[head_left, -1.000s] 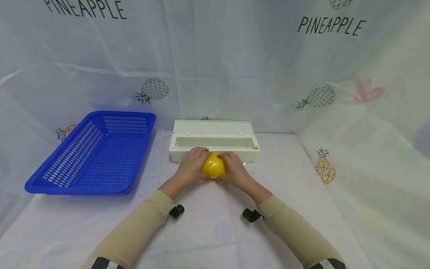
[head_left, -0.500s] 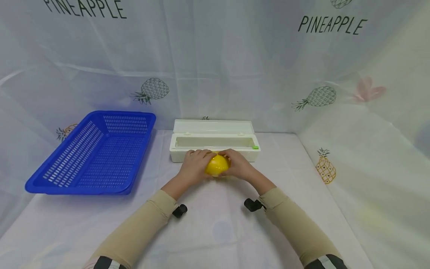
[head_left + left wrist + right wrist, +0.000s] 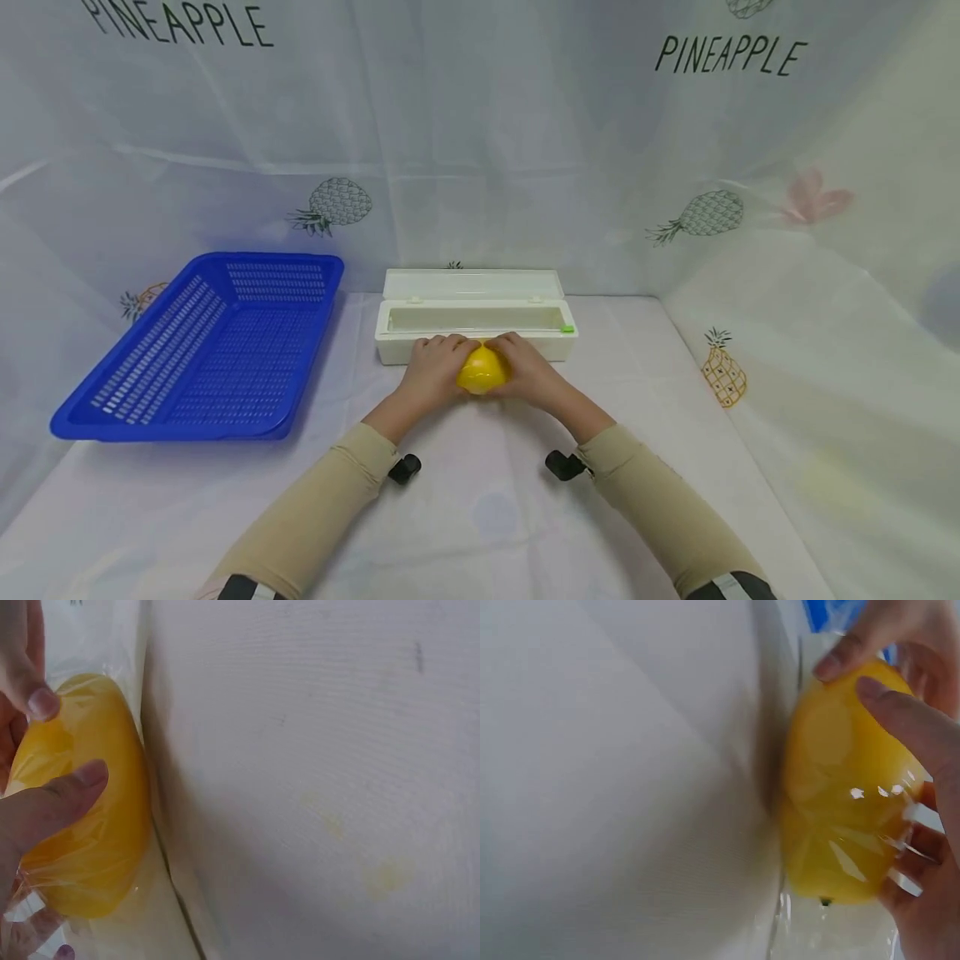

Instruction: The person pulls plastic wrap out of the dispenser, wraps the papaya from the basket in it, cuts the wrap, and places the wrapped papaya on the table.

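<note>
A smooth yellow fruit (image 3: 483, 375), mango-like in shape, is wrapped in clear cling film. Creases and glints of the film show on the fruit (image 3: 847, 787) in the right wrist view, along with a small dark stem nub at one end. My left hand (image 3: 433, 369) grips it from the left, its thumb pressed on the film. From the other side my right hand (image 3: 531, 373) holds it, fingers curled behind. In the left wrist view both thumbs lie on the near face of the fruit (image 3: 112, 787). Right behind it stands a white cling film dispenser (image 3: 405, 348), lid raised.
A blue perforated plastic basket (image 3: 300, 408) sits on the left of the white cloth-covered table (image 3: 480, 533). The dispenser has a small green slider (image 3: 567, 329) at its right end. Pineapple-printed curtains (image 3: 487, 125) enclose the back and sides.
Both hands keep hold of the wrapped fruit and have shifted slightly, with the right fingers repositioned on the film. The loose film seen right of the right hand earlier no longer shows there.
</note>
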The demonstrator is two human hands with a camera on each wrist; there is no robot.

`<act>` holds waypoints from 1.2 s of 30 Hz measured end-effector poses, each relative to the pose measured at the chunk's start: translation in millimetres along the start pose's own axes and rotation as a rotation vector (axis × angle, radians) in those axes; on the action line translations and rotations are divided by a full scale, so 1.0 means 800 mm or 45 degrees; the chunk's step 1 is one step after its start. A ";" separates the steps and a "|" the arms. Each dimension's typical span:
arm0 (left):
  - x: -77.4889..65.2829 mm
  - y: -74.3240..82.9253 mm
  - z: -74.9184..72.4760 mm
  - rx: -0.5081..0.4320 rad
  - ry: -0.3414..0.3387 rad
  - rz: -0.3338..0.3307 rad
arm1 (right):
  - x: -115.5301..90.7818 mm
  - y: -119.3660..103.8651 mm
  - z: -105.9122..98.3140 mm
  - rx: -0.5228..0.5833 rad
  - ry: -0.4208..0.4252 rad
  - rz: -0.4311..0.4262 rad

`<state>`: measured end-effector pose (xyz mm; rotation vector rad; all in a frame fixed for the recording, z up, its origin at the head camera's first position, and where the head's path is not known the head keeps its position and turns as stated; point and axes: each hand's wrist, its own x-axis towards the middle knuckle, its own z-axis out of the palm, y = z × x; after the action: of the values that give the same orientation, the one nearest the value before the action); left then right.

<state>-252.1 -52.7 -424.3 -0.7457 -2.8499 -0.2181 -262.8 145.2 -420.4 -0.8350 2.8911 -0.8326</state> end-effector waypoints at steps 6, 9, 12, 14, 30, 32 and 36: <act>0.001 -0.004 -0.001 -0.080 -0.011 -0.018 | 0.001 -0.004 0.012 -0.123 0.097 -0.014; 0.003 -0.006 -0.002 -0.141 -0.044 -0.033 | 0.001 -0.005 0.012 -0.115 0.084 0.017; 0.004 -0.008 -0.003 -0.201 -0.067 -0.059 | 0.001 -0.006 0.006 -0.079 0.069 0.003; 0.006 -0.009 -0.005 -0.264 -0.067 -0.084 | 0.001 -0.005 0.001 -0.052 0.062 -0.016; 0.019 -0.026 -0.026 -0.553 -0.199 -0.117 | 0.011 0.002 -0.031 0.064 -0.082 -0.041; 0.019 -0.028 -0.029 -0.590 -0.197 -0.116 | 0.010 0.002 -0.036 0.099 -0.094 -0.027; 0.020 -0.032 -0.033 -0.680 -0.197 -0.095 | 0.009 0.004 -0.041 0.150 -0.115 -0.003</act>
<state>-274.9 -72.2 -397.7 -0.7683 -2.9911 -1.0007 -276.1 159.8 -393.0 -0.8419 2.7340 -0.9292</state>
